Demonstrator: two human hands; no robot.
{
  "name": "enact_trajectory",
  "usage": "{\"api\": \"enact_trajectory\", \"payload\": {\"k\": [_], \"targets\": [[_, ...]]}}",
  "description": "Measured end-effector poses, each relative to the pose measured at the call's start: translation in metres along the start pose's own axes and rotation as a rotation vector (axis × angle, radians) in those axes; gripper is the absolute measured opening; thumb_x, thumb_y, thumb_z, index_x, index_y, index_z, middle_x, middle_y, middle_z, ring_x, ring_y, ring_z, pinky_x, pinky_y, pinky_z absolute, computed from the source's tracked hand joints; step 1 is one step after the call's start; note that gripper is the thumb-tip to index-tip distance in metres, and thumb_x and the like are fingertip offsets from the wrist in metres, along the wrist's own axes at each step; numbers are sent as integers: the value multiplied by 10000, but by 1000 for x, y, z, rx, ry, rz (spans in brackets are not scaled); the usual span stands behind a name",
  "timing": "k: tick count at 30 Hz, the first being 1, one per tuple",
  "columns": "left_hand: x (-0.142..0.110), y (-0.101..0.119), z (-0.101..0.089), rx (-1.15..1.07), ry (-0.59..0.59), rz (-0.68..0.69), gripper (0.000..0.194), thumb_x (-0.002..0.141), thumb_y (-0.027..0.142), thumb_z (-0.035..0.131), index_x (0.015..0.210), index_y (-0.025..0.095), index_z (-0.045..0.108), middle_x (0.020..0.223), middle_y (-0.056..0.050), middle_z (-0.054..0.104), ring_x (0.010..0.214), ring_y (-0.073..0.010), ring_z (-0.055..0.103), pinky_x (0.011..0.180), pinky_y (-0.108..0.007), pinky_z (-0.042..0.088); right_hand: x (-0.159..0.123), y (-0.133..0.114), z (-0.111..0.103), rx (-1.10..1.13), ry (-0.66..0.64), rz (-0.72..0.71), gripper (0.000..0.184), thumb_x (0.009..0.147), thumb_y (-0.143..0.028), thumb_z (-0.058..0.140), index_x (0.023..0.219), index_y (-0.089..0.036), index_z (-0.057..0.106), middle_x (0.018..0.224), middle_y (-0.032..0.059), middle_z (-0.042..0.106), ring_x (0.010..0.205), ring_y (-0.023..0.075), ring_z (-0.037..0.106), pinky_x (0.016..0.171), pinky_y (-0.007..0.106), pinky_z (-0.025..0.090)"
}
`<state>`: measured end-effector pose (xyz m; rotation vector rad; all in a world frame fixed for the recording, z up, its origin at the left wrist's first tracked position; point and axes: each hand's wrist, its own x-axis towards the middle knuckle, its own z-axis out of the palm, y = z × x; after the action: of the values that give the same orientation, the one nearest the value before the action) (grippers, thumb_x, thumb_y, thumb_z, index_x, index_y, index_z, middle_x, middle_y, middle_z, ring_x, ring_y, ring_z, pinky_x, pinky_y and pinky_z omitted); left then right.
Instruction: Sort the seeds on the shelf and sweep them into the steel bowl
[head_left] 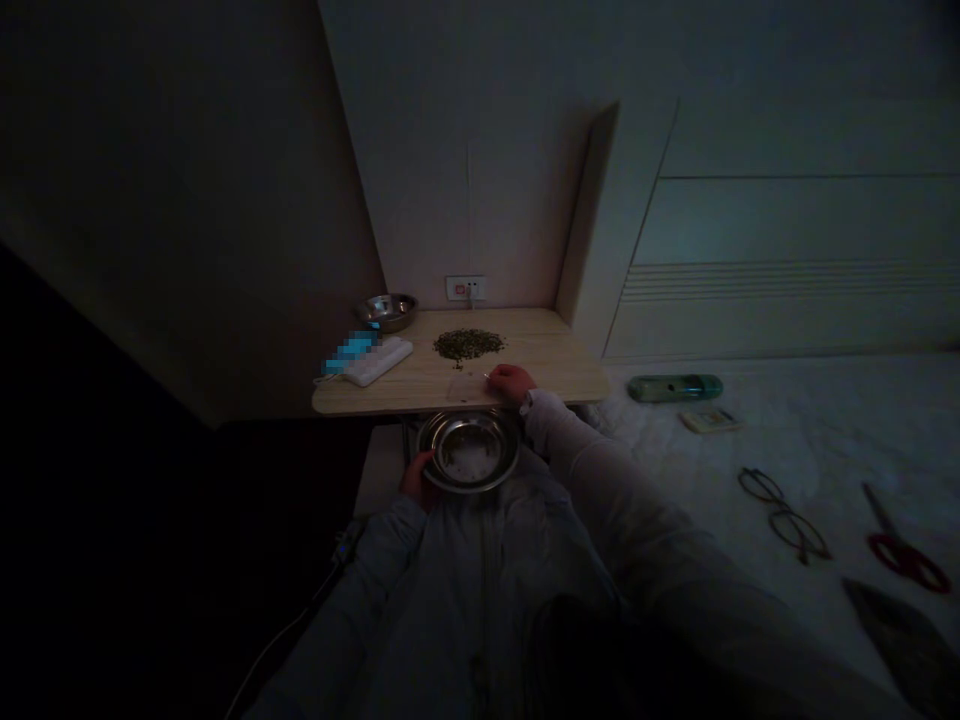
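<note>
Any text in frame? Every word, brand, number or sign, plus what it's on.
No text can be read.
Bottle: any print too dark and small.
Flat pale item on the bed: faint marks, too blurred.
Wall socket: red mark, too small to make out.
Blue patch by the power strip: pixelated, unreadable.
</note>
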<state>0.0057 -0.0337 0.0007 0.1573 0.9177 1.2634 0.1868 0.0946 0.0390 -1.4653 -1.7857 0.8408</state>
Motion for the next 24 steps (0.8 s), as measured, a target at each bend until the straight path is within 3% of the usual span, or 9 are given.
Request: {"api": "enact_trajectory", "payload": {"k": [24], "targets": [[-2, 1, 1, 33, -3, -27, 208, 695, 138, 439, 583, 95, 609, 504, -64, 623, 552, -164, 596, 622, -268, 470, -6, -6, -4, 6, -15, -51, 211, 770, -297, 482, 685, -113, 542, 646, -19, 549, 604, 85, 516, 591, 255, 421]]}}
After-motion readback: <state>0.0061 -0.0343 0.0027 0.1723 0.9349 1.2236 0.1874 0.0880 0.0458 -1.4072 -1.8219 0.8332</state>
